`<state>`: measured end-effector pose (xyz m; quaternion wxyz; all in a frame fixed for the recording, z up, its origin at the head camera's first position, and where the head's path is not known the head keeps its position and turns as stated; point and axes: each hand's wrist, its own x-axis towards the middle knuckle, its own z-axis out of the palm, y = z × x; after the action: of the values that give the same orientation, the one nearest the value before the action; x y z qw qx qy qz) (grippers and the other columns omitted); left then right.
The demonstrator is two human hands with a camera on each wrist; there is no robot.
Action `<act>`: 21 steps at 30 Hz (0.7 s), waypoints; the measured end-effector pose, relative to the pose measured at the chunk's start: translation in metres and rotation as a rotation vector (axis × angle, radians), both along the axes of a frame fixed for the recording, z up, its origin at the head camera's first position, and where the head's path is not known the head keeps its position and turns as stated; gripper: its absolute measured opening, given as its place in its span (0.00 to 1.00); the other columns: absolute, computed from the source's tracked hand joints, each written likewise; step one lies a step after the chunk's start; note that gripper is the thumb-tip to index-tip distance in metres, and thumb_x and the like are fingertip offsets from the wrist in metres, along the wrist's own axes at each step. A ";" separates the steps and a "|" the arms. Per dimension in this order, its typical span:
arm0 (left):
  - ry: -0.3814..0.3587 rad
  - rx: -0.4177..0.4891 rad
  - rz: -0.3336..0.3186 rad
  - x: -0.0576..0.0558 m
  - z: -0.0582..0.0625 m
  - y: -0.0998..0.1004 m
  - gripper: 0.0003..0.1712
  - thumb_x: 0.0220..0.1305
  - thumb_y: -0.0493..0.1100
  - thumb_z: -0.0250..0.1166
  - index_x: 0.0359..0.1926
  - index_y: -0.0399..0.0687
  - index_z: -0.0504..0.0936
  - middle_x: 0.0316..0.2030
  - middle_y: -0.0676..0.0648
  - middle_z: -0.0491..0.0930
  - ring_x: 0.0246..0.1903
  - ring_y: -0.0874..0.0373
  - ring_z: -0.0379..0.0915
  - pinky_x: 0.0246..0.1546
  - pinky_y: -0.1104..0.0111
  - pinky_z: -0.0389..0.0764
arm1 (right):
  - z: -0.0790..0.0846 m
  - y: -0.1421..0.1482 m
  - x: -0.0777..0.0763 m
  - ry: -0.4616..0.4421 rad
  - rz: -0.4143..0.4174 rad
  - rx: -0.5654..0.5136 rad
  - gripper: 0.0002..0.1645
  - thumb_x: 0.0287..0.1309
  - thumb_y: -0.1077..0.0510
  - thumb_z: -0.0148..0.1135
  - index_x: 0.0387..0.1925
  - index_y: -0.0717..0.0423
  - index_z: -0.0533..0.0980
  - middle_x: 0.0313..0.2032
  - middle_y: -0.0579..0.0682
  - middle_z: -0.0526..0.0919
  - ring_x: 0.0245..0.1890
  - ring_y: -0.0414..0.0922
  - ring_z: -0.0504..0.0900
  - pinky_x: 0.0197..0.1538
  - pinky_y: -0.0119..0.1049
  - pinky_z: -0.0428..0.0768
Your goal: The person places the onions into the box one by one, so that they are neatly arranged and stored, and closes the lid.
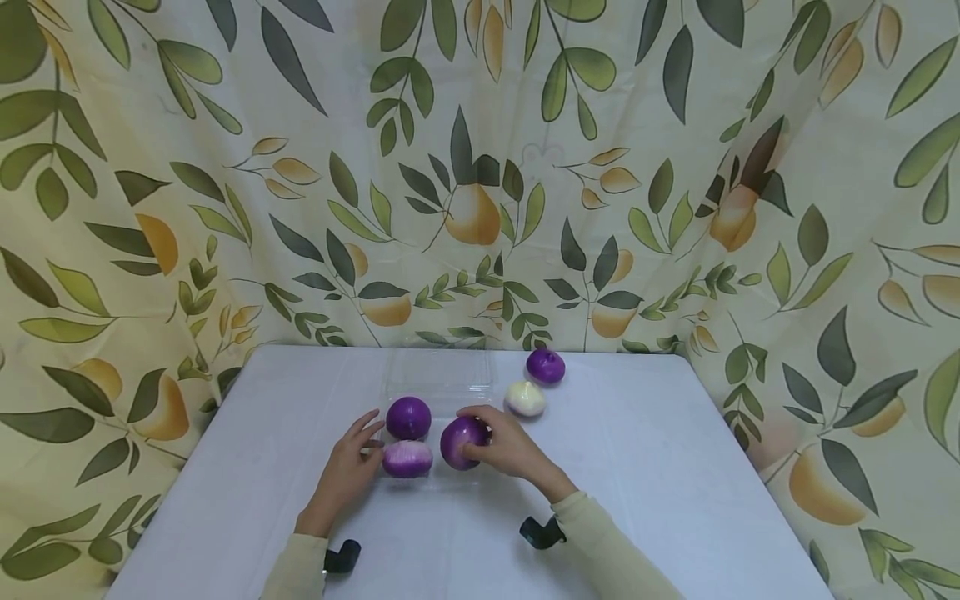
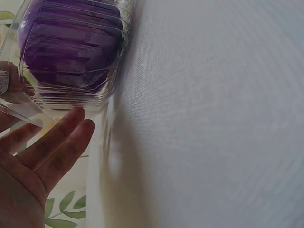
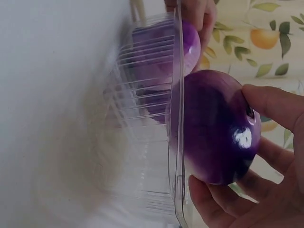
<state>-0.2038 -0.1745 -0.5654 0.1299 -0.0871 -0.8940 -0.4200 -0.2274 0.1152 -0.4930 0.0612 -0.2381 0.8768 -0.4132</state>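
My right hand [image 1: 510,442] grips a purple onion [image 1: 462,442] between thumb and fingers. In the right wrist view that onion [image 3: 216,128] is beside the rim of a clear plastic container [image 3: 142,166], not down inside it. Two more purple onions, one round [image 1: 408,418] and one paler and streaked [image 1: 407,459], sit in the container's left half. My left hand [image 1: 351,467] is at the container's left side. Its fingers [image 2: 59,147], fairly straight, lie against the ribbed clear wall in the left wrist view; part of the hand shows through the plastic.
A raised clear lid [image 1: 438,372] extends behind the container. To its right, a white onion [image 1: 525,399] and another purple onion [image 1: 546,367] rest on the white-covered table [image 1: 637,467]. A leaf-and-fruit patterned curtain [image 1: 480,167] hangs behind the table and at both sides.
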 end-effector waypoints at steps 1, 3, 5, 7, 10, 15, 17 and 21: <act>-0.001 0.000 -0.001 0.000 0.000 0.000 0.25 0.59 0.31 0.61 0.60 0.36 0.77 0.68 0.44 0.69 0.43 0.53 0.84 0.42 0.63 0.87 | 0.000 0.000 -0.001 -0.007 0.014 0.016 0.31 0.53 0.55 0.70 0.61 0.51 0.74 0.60 0.53 0.77 0.59 0.53 0.78 0.59 0.50 0.81; -0.002 0.000 -0.003 0.000 0.000 0.000 0.25 0.59 0.31 0.61 0.60 0.36 0.77 0.68 0.44 0.69 0.43 0.53 0.84 0.42 0.63 0.87 | 0.000 -0.001 -0.004 -0.011 0.035 0.046 0.32 0.54 0.54 0.70 0.61 0.51 0.73 0.61 0.53 0.77 0.59 0.53 0.78 0.59 0.50 0.81; -0.003 -0.002 -0.001 0.000 0.000 0.000 0.25 0.59 0.31 0.61 0.60 0.36 0.77 0.68 0.44 0.69 0.43 0.53 0.84 0.43 0.63 0.87 | 0.000 -0.002 -0.006 0.001 0.052 0.076 0.32 0.54 0.54 0.71 0.61 0.51 0.74 0.61 0.53 0.78 0.60 0.52 0.78 0.60 0.50 0.80; -0.008 0.001 -0.002 0.001 0.001 0.000 0.25 0.59 0.31 0.61 0.60 0.36 0.77 0.68 0.44 0.69 0.43 0.53 0.84 0.43 0.63 0.87 | -0.001 -0.002 -0.008 0.034 0.069 0.118 0.32 0.53 0.54 0.71 0.60 0.51 0.74 0.60 0.52 0.79 0.60 0.51 0.78 0.61 0.49 0.80; -0.019 0.002 0.001 0.001 0.001 0.001 0.25 0.59 0.31 0.61 0.60 0.36 0.77 0.69 0.44 0.69 0.44 0.53 0.84 0.43 0.63 0.87 | -0.002 -0.003 -0.009 0.069 0.096 0.170 0.31 0.53 0.54 0.72 0.59 0.52 0.74 0.58 0.51 0.80 0.60 0.50 0.78 0.62 0.47 0.79; -0.034 -0.001 0.002 0.001 0.002 0.001 0.26 0.60 0.31 0.61 0.60 0.37 0.77 0.69 0.44 0.68 0.44 0.53 0.84 0.44 0.62 0.87 | -0.005 -0.004 -0.010 0.061 0.123 0.199 0.32 0.53 0.54 0.71 0.60 0.52 0.74 0.58 0.50 0.80 0.59 0.48 0.78 0.62 0.45 0.78; -0.034 0.000 0.001 0.001 0.002 0.000 0.26 0.59 0.31 0.61 0.60 0.37 0.77 0.69 0.45 0.68 0.44 0.53 0.84 0.44 0.62 0.87 | -0.005 -0.005 -0.011 0.058 0.127 0.202 0.32 0.53 0.55 0.71 0.60 0.53 0.74 0.58 0.51 0.80 0.59 0.48 0.78 0.62 0.45 0.79; -0.026 0.001 0.001 0.001 0.002 0.000 0.26 0.59 0.31 0.61 0.61 0.36 0.77 0.69 0.45 0.68 0.44 0.53 0.84 0.44 0.63 0.87 | -0.006 -0.006 -0.013 0.059 0.135 0.218 0.31 0.52 0.55 0.71 0.58 0.53 0.75 0.56 0.51 0.81 0.58 0.48 0.79 0.61 0.45 0.79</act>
<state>-0.2030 -0.1743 -0.5638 0.1185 -0.0812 -0.8953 -0.4216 -0.2405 0.1090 -0.4990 0.0885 -0.3005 0.9000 -0.3033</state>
